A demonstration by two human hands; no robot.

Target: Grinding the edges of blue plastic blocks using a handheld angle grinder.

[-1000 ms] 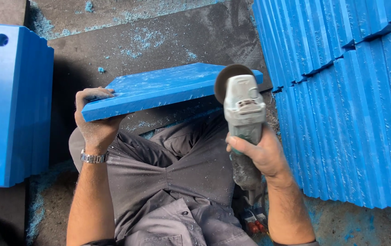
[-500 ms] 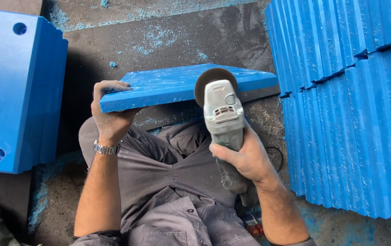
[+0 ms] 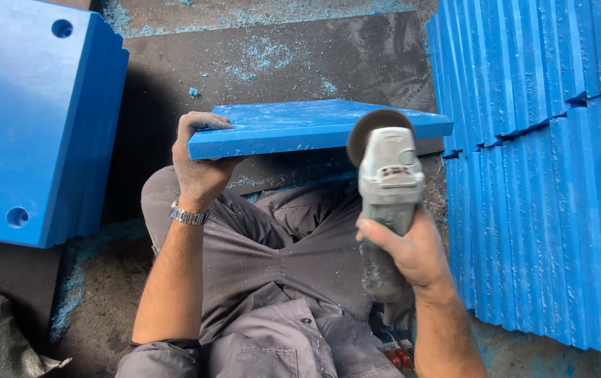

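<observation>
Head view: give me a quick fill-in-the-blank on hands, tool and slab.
1. The left hand grips the blue slab at its ____ corner.
2. The right hand holds an angle ____.
3. The grinder's disc sits at the slab's near ____.

Missing: left; grinder; edge

Blue slab stacks wall both sides: stacked slabs (image 3: 34, 119) left, upright slab rows (image 3: 538, 175) right. Between them, the dusty floor (image 3: 279, 56) lies open beyond the held blue slab (image 3: 300, 126).
</observation>
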